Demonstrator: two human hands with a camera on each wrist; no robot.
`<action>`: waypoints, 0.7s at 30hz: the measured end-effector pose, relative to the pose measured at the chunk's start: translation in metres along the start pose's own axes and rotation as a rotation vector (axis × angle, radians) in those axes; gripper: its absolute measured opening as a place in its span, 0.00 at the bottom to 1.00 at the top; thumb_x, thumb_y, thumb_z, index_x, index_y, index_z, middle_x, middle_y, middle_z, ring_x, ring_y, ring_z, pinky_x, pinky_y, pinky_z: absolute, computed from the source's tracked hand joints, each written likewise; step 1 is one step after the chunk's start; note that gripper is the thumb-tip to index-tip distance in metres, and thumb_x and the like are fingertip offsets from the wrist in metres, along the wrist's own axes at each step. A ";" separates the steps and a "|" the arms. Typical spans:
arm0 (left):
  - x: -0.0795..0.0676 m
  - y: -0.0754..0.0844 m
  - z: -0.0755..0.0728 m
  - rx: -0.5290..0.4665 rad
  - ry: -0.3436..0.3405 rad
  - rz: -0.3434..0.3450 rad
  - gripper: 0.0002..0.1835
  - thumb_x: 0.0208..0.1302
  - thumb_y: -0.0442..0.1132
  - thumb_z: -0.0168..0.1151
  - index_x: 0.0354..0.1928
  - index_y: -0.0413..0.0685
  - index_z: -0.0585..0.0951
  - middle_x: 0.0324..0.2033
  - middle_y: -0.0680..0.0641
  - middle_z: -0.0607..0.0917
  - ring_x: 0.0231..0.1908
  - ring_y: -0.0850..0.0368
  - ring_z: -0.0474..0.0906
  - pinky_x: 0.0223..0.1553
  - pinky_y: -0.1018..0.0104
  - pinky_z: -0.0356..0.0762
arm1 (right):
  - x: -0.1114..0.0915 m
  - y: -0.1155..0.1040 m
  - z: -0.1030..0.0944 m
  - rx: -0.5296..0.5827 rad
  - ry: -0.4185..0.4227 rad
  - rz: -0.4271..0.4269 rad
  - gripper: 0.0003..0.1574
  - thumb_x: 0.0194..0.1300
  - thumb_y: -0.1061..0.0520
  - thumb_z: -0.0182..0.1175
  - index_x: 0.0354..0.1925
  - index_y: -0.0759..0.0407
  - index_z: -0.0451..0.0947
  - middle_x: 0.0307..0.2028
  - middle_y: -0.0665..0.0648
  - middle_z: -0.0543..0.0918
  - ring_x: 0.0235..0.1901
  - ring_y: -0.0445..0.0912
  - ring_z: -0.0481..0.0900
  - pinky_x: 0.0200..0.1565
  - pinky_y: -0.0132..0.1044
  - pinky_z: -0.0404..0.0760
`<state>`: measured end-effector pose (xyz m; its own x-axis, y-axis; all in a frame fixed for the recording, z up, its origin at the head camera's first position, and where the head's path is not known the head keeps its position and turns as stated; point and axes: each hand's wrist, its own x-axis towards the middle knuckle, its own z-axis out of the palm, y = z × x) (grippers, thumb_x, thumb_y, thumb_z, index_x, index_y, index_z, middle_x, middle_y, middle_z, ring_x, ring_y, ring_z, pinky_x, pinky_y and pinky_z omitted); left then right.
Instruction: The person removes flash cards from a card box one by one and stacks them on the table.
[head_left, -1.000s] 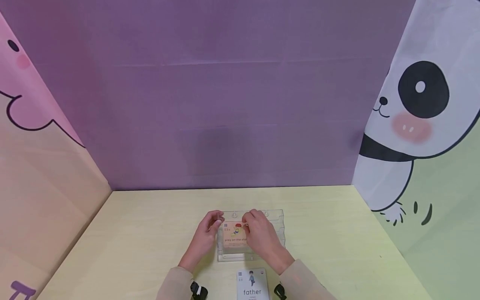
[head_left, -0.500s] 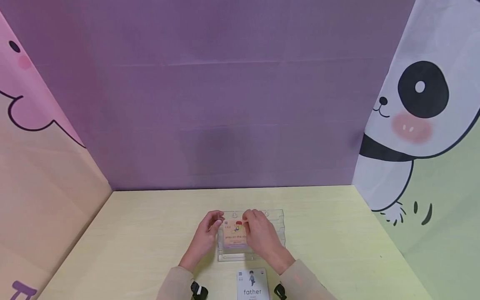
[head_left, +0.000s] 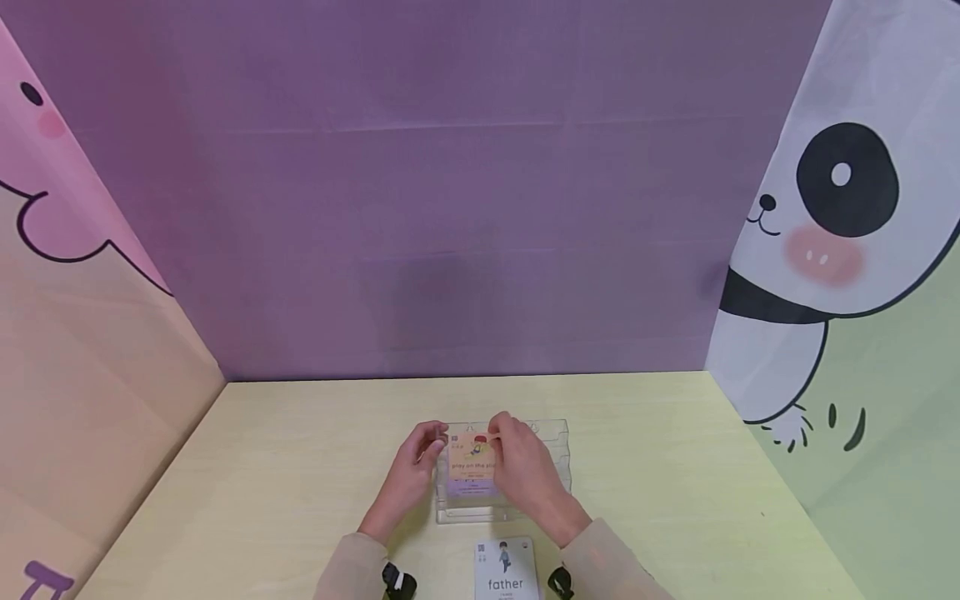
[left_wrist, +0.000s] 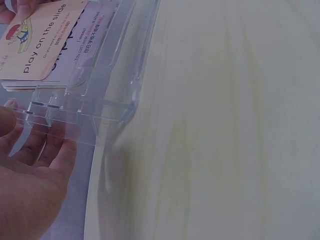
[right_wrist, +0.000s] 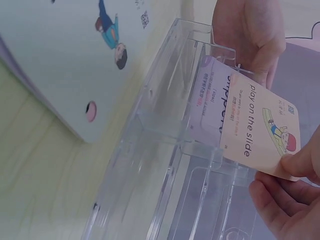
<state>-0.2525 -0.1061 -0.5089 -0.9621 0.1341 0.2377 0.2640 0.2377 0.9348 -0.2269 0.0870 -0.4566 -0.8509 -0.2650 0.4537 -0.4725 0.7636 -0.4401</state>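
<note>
My right hand [head_left: 528, 471] pinches the upper right corner of a peach flashcard [right_wrist: 257, 122] reading "play on the slide", with thumb on top. The card lies partly over a purple flashcard [left_wrist: 90, 52] on a stack in the left compartment of a clear plastic card holder [head_left: 558, 442]. On the left side of that holder, my left hand [head_left: 411, 467] grips the wall; its fingers [left_wrist: 37, 142] show through the plastic in the left wrist view. Nearer the table's front lies a stack of white flashcards [head_left: 506, 575], topped by one reading "father".
The holder's right part, with its ridged compartments, extends beyond my right hand. Pale wooden table [head_left: 315, 442] surrounds it. A purple backdrop [head_left: 465, 208] stands behind, with a panda-printed panel [head_left: 847, 275] on the right and a pink and peach panel [head_left: 82, 333] on the left.
My right hand has drawn the peach card slightly up and away from the stack, uncovering the lower strip of the purple card. The left hand keeps its place.
</note>
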 end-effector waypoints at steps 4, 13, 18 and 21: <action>0.000 -0.001 0.000 0.010 0.000 0.000 0.15 0.71 0.34 0.50 0.57 0.42 0.71 0.51 0.43 0.76 0.56 0.47 0.73 0.62 0.52 0.66 | 0.001 0.000 -0.001 0.037 -0.003 0.021 0.10 0.66 0.66 0.56 0.44 0.56 0.69 0.36 0.52 0.79 0.33 0.41 0.75 0.35 0.31 0.80; -0.001 0.000 0.001 0.000 -0.006 -0.038 0.15 0.71 0.33 0.50 0.58 0.45 0.71 0.52 0.46 0.76 0.57 0.50 0.72 0.63 0.55 0.66 | 0.001 0.003 0.001 0.105 -0.004 0.050 0.11 0.67 0.67 0.55 0.44 0.55 0.68 0.38 0.51 0.78 0.37 0.41 0.76 0.39 0.34 0.80; -0.002 0.001 0.001 0.000 -0.012 -0.048 0.15 0.72 0.34 0.49 0.58 0.46 0.71 0.52 0.45 0.75 0.58 0.50 0.71 0.63 0.55 0.65 | 0.001 0.002 0.000 0.159 -0.010 0.072 0.11 0.68 0.67 0.53 0.45 0.55 0.67 0.38 0.50 0.77 0.37 0.41 0.75 0.40 0.34 0.80; -0.001 0.002 0.001 0.010 -0.017 -0.061 0.16 0.72 0.34 0.49 0.59 0.45 0.70 0.53 0.45 0.75 0.58 0.49 0.71 0.64 0.53 0.64 | 0.001 0.003 -0.001 0.198 0.001 0.083 0.10 0.68 0.67 0.53 0.44 0.55 0.66 0.37 0.50 0.76 0.36 0.41 0.74 0.40 0.34 0.80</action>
<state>-0.2505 -0.1050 -0.5075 -0.9752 0.1352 0.1755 0.2055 0.2558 0.9446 -0.2289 0.0895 -0.4560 -0.8886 -0.2055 0.4100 -0.4366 0.6525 -0.6193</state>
